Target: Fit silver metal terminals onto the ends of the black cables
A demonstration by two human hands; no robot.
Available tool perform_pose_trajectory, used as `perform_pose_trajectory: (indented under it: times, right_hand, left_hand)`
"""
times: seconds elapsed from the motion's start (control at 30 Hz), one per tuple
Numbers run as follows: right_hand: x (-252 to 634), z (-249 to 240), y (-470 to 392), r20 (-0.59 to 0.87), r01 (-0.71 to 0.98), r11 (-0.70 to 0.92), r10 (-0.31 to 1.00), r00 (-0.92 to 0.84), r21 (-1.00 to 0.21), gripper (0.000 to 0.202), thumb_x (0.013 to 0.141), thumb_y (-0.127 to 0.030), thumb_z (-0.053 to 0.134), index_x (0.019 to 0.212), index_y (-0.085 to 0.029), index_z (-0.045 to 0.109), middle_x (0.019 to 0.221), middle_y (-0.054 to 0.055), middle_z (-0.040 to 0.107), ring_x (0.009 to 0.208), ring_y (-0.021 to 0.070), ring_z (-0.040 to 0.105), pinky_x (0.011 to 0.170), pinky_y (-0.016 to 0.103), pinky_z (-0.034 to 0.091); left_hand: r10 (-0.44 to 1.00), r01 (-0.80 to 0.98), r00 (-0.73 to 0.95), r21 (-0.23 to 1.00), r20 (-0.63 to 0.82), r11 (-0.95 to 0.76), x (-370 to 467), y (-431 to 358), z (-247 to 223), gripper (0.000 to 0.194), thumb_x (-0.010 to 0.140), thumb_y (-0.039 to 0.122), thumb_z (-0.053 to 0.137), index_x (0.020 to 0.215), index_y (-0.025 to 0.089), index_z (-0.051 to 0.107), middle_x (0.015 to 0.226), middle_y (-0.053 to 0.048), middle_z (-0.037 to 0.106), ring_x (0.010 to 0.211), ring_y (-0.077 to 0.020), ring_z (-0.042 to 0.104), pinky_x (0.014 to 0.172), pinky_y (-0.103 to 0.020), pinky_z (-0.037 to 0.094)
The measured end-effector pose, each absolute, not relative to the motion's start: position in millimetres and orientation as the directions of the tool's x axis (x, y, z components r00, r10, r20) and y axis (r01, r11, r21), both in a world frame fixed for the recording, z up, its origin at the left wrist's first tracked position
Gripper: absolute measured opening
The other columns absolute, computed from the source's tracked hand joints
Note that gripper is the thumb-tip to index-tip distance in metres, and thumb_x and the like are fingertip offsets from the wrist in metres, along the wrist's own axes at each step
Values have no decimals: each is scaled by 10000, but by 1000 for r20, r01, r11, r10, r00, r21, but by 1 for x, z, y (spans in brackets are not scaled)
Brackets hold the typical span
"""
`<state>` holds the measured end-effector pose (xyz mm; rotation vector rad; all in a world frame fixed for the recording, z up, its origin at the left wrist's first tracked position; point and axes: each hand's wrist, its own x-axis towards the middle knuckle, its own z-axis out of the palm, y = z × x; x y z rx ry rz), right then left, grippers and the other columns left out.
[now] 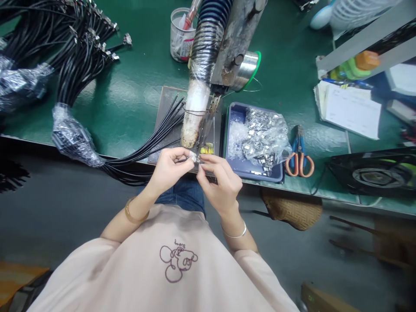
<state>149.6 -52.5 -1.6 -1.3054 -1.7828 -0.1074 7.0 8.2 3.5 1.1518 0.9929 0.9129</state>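
Observation:
My left hand (172, 167) pinches the end of a black cable, with a whitish covering on a fingertip. Close beside it, my right hand (221, 177) has its thumb and fingers together at a small metal piece (198, 159), partly hidden by the fingers. A bundle of black cables (130, 162) runs from a plastic-wrapped part (73, 134) at the left to a dark board (167, 104). Above my hands are a ribbed hose (208, 39) with a stained white end and a metal bracket (238, 39). A yellow piece (207, 148) lies just beyond my fingers.
Right of the board sits a blue tray (256, 173) holding bagged metal parts (266, 134). Orange-handled pliers (299, 156), papers (352, 108) and a black fan (373, 173) are farther right. A solder spool (248, 71) and clear cup (178, 39) stand behind; more cables (29, 30) lie back left.

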Motion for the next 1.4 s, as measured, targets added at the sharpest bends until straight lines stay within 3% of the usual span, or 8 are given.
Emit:
perform_pose_trajectory:
  times: [0.3,0.5,0.63,0.77,0.93,1.07,1.17,1.4]
  right_hand:
    - [151,-3,-54,699,801,440,714,-39,-406,177,908,-50,650,908,-226,628,941,64,806,857,171,792,757,267,640]
    - [160,0,-59,553,670,381,831,53,-637,152,905,-82,689,870,-225,653,830,3,787,754,143,771,689,241,626]
    - [167,4,-61,612,688,483,788,-71,-541,171,911,-65,689,879,-223,632,889,27,800,830,151,782,734,248,625]
    - [165,5,-61,624,731,556,746,-230,-395,184,929,-43,648,905,-219,598,877,38,787,777,133,766,661,214,591]
    - [157,-3,-60,710,818,480,692,-131,-318,195,920,-45,649,916,-233,597,849,26,766,735,130,742,643,222,573]
    - [153,-8,-61,675,751,335,712,194,-569,161,930,-90,658,887,-238,614,827,0,739,738,145,750,640,248,602]
    - [150,-8,-63,567,665,316,800,197,-676,116,937,-128,671,887,-230,645,904,23,763,812,170,776,652,275,634]
    - [145,-12,-59,698,782,417,716,32,-463,176,906,-46,672,924,-220,652,982,63,803,908,174,787,800,290,646]
  left_hand:
    - [924,-78,351,979,-152,190,5,6,-1,118,663,241,707,687,127,690,513,61,469,497,-55,373,498,-190,305]
    - [870,-115,455,957,-189,267,-3,2,0,188,680,293,779,692,131,685,612,3,606,565,-83,498,561,-204,409]
    - [825,-104,536,956,-178,274,-7,2,0,232,708,327,799,682,125,688,570,25,548,535,-71,438,525,-203,357]
    - [824,-110,543,960,-160,258,-7,0,0,257,720,337,805,676,129,660,588,27,555,545,-69,448,535,-198,374]
    - [870,-175,467,948,-158,267,-5,-5,-3,256,719,344,808,732,142,650,635,24,589,576,-77,508,569,-193,422]
    - [902,-193,394,944,-174,267,-5,-7,-6,230,700,312,800,762,143,656,621,32,581,559,-71,491,554,-182,402]
    - [908,-189,386,950,-161,249,-5,-7,-8,199,703,291,776,772,137,672,615,28,583,558,-74,485,557,-189,400]
    - [913,-163,403,976,-68,144,-1,-4,-8,163,766,295,739,752,141,689,562,53,485,514,-70,379,520,-209,328]
